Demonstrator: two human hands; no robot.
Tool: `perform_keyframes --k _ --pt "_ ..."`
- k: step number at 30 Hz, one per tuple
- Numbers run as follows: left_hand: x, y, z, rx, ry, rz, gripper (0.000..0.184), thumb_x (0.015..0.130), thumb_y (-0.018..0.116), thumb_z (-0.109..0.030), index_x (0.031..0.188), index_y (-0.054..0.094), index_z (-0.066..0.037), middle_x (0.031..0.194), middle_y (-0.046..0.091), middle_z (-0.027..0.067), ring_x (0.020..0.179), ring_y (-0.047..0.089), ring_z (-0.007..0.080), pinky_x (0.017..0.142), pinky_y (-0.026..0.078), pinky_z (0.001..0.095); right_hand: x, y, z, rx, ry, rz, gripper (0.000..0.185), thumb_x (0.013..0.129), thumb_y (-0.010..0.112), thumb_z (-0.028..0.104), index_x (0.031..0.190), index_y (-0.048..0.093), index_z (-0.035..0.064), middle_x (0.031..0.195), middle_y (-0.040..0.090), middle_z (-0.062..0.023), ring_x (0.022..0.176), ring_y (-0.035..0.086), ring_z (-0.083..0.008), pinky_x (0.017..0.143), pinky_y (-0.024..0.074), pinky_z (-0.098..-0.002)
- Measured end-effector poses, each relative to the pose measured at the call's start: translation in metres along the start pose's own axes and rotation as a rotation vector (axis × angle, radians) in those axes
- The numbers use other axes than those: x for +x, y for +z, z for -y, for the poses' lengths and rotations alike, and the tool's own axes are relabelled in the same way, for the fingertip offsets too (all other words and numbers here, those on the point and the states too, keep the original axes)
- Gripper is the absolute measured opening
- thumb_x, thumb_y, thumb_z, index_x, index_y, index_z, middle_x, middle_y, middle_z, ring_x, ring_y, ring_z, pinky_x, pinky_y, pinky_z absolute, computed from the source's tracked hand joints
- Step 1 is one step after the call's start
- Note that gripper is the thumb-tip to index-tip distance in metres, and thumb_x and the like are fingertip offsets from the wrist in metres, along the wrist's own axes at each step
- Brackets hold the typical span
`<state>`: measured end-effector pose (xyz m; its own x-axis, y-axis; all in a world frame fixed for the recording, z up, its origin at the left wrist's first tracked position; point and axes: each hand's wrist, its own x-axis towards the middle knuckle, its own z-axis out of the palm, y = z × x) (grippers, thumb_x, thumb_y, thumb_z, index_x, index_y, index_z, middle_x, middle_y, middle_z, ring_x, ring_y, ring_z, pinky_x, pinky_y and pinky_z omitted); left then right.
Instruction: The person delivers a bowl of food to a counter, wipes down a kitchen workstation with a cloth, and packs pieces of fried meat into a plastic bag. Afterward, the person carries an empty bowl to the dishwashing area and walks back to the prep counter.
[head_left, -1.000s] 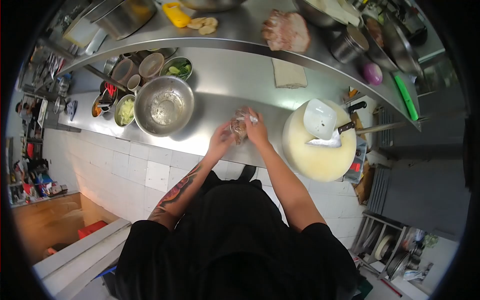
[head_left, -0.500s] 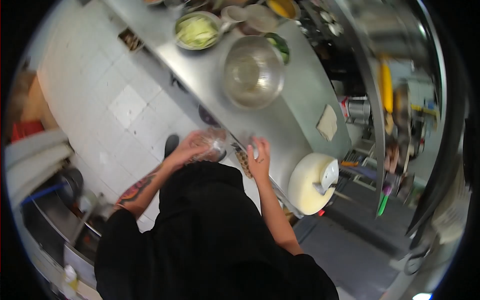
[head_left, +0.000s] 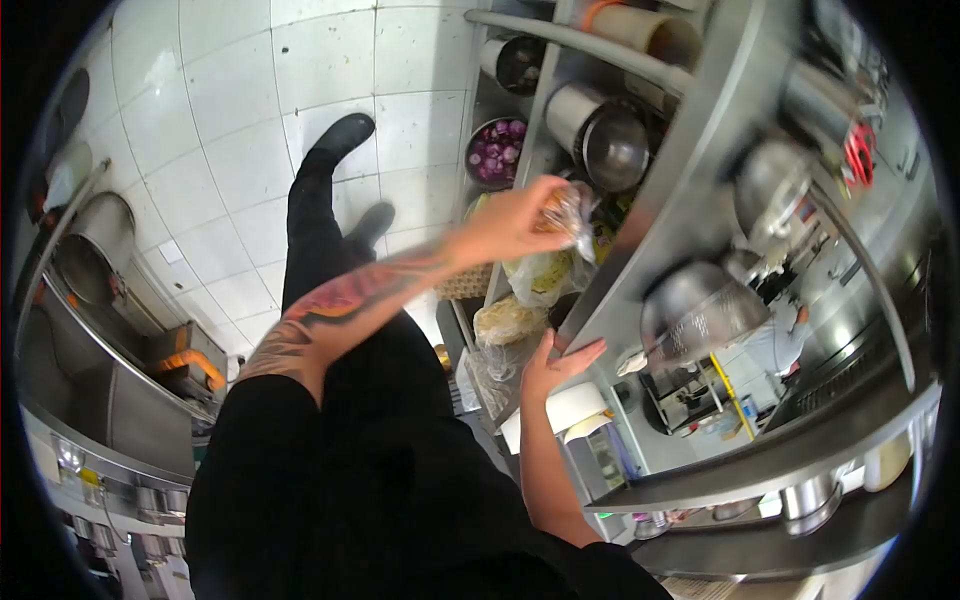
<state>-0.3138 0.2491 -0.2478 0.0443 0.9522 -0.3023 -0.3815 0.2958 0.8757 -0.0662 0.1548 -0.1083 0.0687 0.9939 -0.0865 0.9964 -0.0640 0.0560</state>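
My left hand (head_left: 515, 222), on the tattooed arm, reaches forward with its fingers closed around a see-through plastic bag (head_left: 570, 215) with something brownish in it. The bag is beside the edge of a steel counter (head_left: 690, 150), above the shelf underneath. My right hand (head_left: 560, 368) rests against the counter's edge with fingers stretched out and holds nothing. Below and between the hands, a plastic bag of pale green food (head_left: 540, 278) and a bag of yellowish food (head_left: 510, 322) lie on the shelf.
Purple onions (head_left: 495, 152) fill a round container near the shelf's outer side. Steel pots (head_left: 612, 145) stand beside them. An egg tray (head_left: 465, 282) is near my legs. A perforated steel bowl (head_left: 700, 312) sits on the counter. Another person (head_left: 778, 340) is in the background.
The view has swung toward the space under the counter. My left hand has carried the plastic bag forward and right, to the shelf. My right hand now lies on the counter's edge.
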Motion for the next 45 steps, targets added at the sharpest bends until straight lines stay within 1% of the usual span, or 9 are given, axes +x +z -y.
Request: perform_keyframes --k 9,18,24,31,37,41,42,43,45 --pt "0.09 0.061 -0.035 -0.01 0.256 -0.101 0.06 0.078 0.068 -0.019 0.13 0.043 -0.001 0.112 0.056 0.0249 0.1 0.059 0.0421 0.082 0.049 0.0452 0.0 0.001 0.004 0.045 0.074 0.057 0.095 0.084 0.069 0.025 0.148 0.007 -0.008 0.155 0.009 -0.0281 0.144 0.013 -0.0386 0.117 0.0099 -0.0452" --pt "0.287 0.119 0.015 0.05 0.447 -0.322 0.034 0.084 0.057 -0.02 0.114 0.058 -0.004 0.105 0.063 0.0209 0.074 0.068 0.0339 0.06 0.056 0.0427 0.0 -0.001 -0.004 -0.009 0.073 0.054 0.101 0.081 0.071 0.033 0.148 0.008 -0.0092 0.154 0.011 -0.0297 0.143 0.014 -0.0425 0.117 0.0113 -0.0487" --pt "0.321 0.134 0.036 0.101 0.437 -0.436 0.028 0.084 0.057 -0.021 0.107 0.061 -0.004 0.1 0.065 0.0178 0.079 0.067 0.0333 0.066 0.055 0.0424 0.005 -0.006 0.003 -0.062 0.07 0.06 0.101 0.08 0.071 0.037 0.146 0.011 -0.0111 0.153 0.013 -0.0314 0.142 0.015 -0.045 0.116 0.0121 -0.051" --pt "0.283 0.115 0.051 0.244 0.461 -0.388 0.024 0.085 0.056 -0.022 0.098 0.065 -0.004 0.093 0.067 0.0141 0.084 0.067 0.0326 0.073 0.054 0.042 0.004 -0.005 0.004 0.047 0.039 -0.036 0.094 0.077 0.073 0.021 0.147 0.016 -0.0077 0.153 0.013 -0.0314 0.141 0.017 -0.045 0.115 0.0142 -0.0502" --pt "0.219 0.055 0.034 0.51 0.481 -0.195 0.023 0.085 0.056 -0.023 0.091 0.068 -0.004 0.088 0.068 0.011 0.089 0.066 0.0321 0.079 0.053 0.0416 0.003 -0.006 0.001 0.016 0.102 -0.096 0.092 0.077 0.071 0.033 0.146 0.024 -0.006 0.152 0.018 -0.0305 0.141 0.019 -0.0452 0.113 0.0142 -0.0525" --pt "0.19 0.013 0.037 1.195 1.068 -0.22 0.025 0.086 0.056 -0.023 0.086 0.07 -0.003 0.084 0.069 0.0089 0.092 0.066 0.0317 0.083 0.052 0.0414 0.003 -0.013 0.001 -0.015 0.156 -0.097 0.094 0.075 0.07 0.044 0.145 0.029 -0.0022 0.154 0.021 -0.0249 0.142 0.017 -0.0438 0.112 0.0129 -0.0573" --pt "0.151 0.018 -0.002 0.741 0.257 -0.078 0.024 0.084 0.058 -0.019 0.1 0.069 -0.004 0.101 0.068 0.0133 0.108 0.06 0.0328 0.095 0.045 0.0407 0.002 -0.014 0.0 -0.002 0.16 -0.092 0.094 0.076 0.07 0.043 0.146 0.027 -0.0013 0.154 0.02 -0.0248 0.143 0.015 -0.0442 0.112 0.012 -0.0581" --pt "0.138 -0.01 0.017 1.139 0.274 0.005 0.038 0.083 0.061 -0.011 0.12 0.059 -0.003 0.12 0.061 0.0187 0.117 0.054 0.0335 0.099 0.043 0.0406 0.001 -0.015 -0.001 0.006 0.174 -0.084 0.093 0.077 0.07 0.041 0.147 0.026 -0.0003 0.154 0.018 -0.0247 0.143 0.014 -0.0445 0.113 0.0111 -0.0589" --pt "0.059 -0.021 0.023 0.967 0.626 -0.25 0.043 0.085 0.061 -0.008 0.127 0.054 0.0 0.126 0.056 0.0216 0.121 0.05 0.0384 0.103 0.039 0.0434 -0.001 -0.026 -0.005 0.096 0.203 -0.01 0.089 0.079 0.07 0.038 0.148 0.027 0.0027 0.156 0.012 -0.0229 0.144 0.007 -0.044 0.113 0.0084 -0.06"
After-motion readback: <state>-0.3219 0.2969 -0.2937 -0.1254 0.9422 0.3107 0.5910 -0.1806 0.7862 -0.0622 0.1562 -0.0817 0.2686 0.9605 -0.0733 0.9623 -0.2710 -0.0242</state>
